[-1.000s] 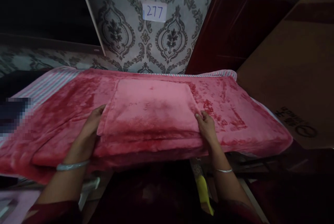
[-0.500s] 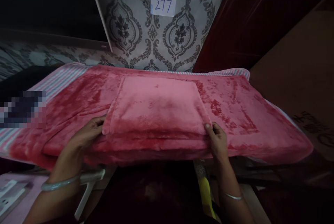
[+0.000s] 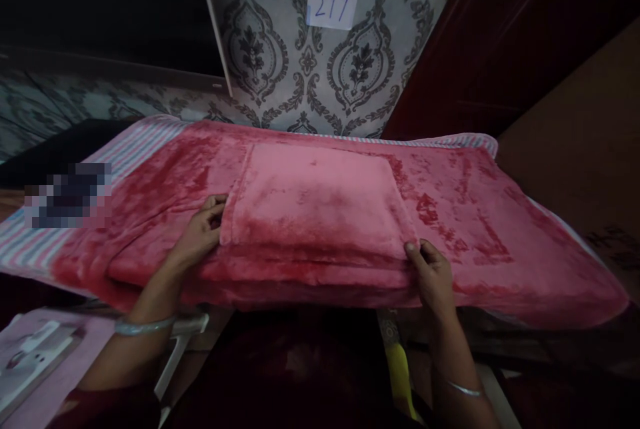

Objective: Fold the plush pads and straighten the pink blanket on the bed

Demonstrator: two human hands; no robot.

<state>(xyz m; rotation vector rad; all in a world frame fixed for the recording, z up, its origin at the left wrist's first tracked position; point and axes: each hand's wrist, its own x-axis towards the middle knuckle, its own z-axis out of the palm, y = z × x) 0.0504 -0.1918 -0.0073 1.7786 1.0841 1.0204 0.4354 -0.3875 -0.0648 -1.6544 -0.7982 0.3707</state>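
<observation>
Head view: pink folded cloth (image 3: 320, 196) lies on the red blanket (image 3: 470, 209), centre, toward the near edge; patterned wall (image 3: 310, 76) on the far side.
Left hand (image 3: 199, 234): at the cloth's left edge, near corner; fingers bent. Thumb contact is hidden, so whether the edge is pinched cannot be told.
Right hand (image 3: 435, 276): grasps the near right corner, thumb on top.
Near edge: stacked layers face the person; the top layer lies mostly flat.
Step in hand: judged to be straightening the fold by its two sides.
Next move: calls for even tension left and right, layers kept aligned, blanket beneath undisturbed.
</observation>
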